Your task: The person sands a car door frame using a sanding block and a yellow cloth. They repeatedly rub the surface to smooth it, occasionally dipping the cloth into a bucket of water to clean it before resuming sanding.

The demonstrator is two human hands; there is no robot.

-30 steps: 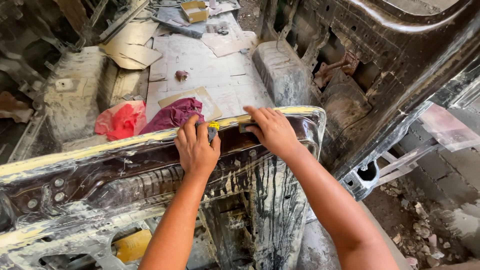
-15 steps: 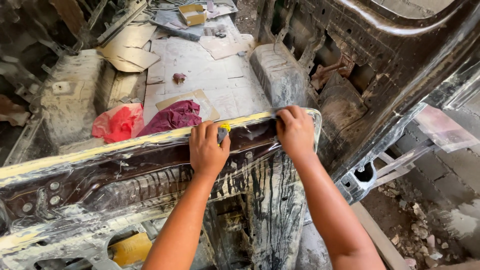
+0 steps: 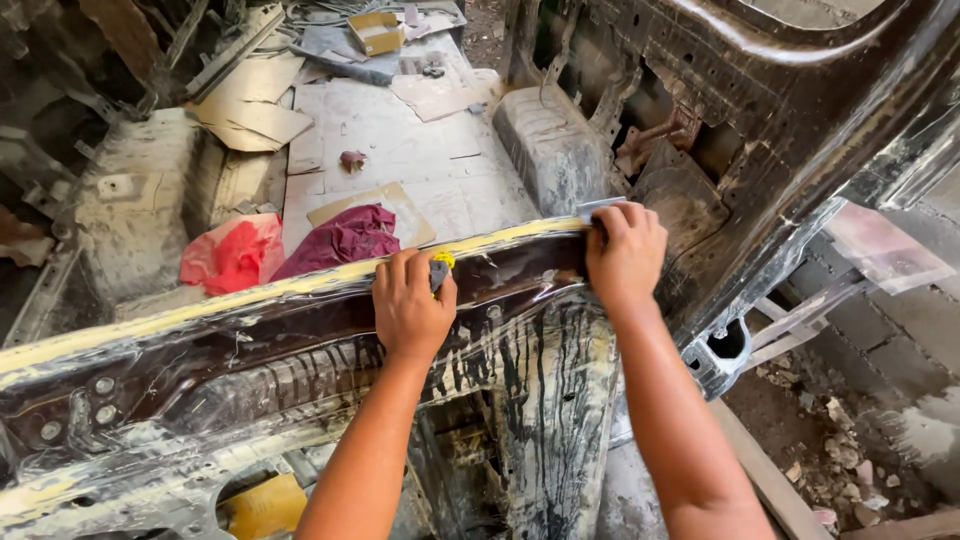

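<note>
A dark metal panel of a stripped vehicle shell is seen nearest, streaked with pale runs and drips. Along its top edge a yellowish band of filler is laid from the far left up to the right hand; it looks rough, so the smoothing is judged only partly done, and the lower face is judged not yet cleaned.

The left hand is curled over the edge, fingers pressed together around a small yellow-and-grey tool. The right hand is closed on a pale flat block pressed to the edge at the band's right end.

Beyond, a red cloth and a maroon cloth lie on the dusty floor pan, with cardboard sheets and a small box farther off. Rubble is seen at the right.
</note>
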